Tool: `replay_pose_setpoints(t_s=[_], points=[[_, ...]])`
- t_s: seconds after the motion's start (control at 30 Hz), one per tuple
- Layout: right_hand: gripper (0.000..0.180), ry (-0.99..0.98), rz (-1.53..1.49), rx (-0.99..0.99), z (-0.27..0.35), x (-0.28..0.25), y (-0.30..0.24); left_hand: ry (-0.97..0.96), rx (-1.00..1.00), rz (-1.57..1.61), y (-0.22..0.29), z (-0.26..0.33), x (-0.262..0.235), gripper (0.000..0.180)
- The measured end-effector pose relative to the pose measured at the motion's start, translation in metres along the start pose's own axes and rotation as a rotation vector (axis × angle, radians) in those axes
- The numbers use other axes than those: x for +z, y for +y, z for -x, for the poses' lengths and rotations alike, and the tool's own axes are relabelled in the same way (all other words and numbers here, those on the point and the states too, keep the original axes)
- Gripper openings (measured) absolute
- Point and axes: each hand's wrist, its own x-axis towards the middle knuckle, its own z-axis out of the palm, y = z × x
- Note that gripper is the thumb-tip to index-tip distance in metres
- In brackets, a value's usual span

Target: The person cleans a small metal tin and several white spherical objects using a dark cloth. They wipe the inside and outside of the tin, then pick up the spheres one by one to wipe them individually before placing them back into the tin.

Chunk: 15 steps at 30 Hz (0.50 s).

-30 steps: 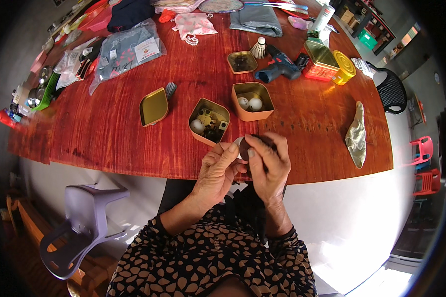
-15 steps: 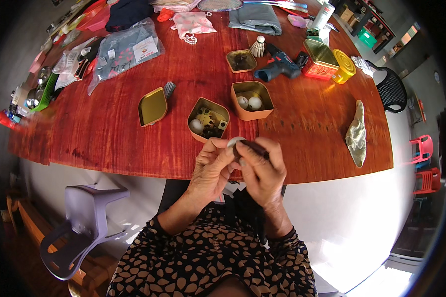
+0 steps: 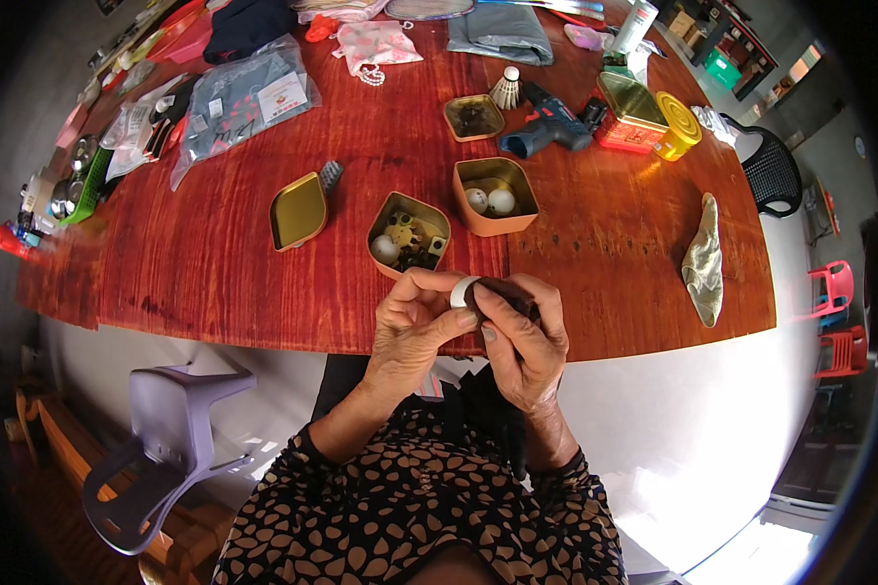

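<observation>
My left hand (image 3: pixel 410 327) pinches a small white ball (image 3: pixel 461 292), which looks like a table tennis ball, between thumb and fingers. Pressed against its right side is a dark brown cloth (image 3: pixel 507 292), bunched in the closed fingers of my right hand (image 3: pixel 527 341). Both hands meet over the table's near edge. Just beyond them stands an open tin (image 3: pixel 377 255) with another white ball (image 3: pixel 385 250) and yellowish and dark pieces inside. A second open tin (image 3: pixel 502 223), farther right, has two white balls (image 3: pixel 500 202) in it.
A gold lid (image 3: pixel 299 213) lies left of the tins on the red-brown table (image 3: pixel 234 283). Behind them are a small tray-like lid (image 3: pixel 473 118), a shuttlecock (image 3: pixel 506 90), a cordless drill (image 3: pixel 548 127) and a red tin (image 3: pixel 631 112). A pale cloth (image 3: pixel 702 263) lies right.
The white ball has turned or shifted in my fingers and more of its side shows. The brown cloth has moved over against it. The tins have stayed put.
</observation>
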Motion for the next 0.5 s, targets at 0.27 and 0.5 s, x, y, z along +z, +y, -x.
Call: replay_pose_setpoints(t_s=[0.27, 0.5], points=[[0.020, 0.028, -0.342, 0.459, -0.015, -0.005, 0.008, -0.006, -0.074, 0.246, -0.007, -0.004, 0.003, 0.030], [0.031, 0.069, 0.137, 0.361, 0.012, 0.020, 0.004, 0.152, -0.180, 0.294, -0.024, -0.002, -0.012, 0.037]])
